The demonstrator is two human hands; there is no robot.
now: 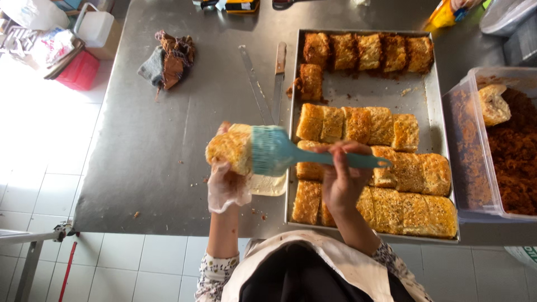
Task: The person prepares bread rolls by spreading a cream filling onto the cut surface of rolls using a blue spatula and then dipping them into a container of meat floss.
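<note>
Left hand (225,182) in thin clear glove, raised above the steel table (168,145), clasping a golden crusty bread slice (232,148), bare right hand (341,179) pinching a teal silicone brush (279,154), bristles against the slice, beside the baking tray (442,117) of slices.

Stainless steel worktable (168,168) over white tiled floor. On it: crumpled brown-grey rag (168,59) upper left, long metal palette knife (255,84) beside a wooden-handled knife (278,78), both just left of a rectangular metal baking tray (442,106) of golden seeded pastry slices (358,124) in rows. Right of tray: clear plastic tub (461,151) of brown shredded floss (517,162), one bun (494,103) inside. Red bin (78,71) on floor, far left.
</note>
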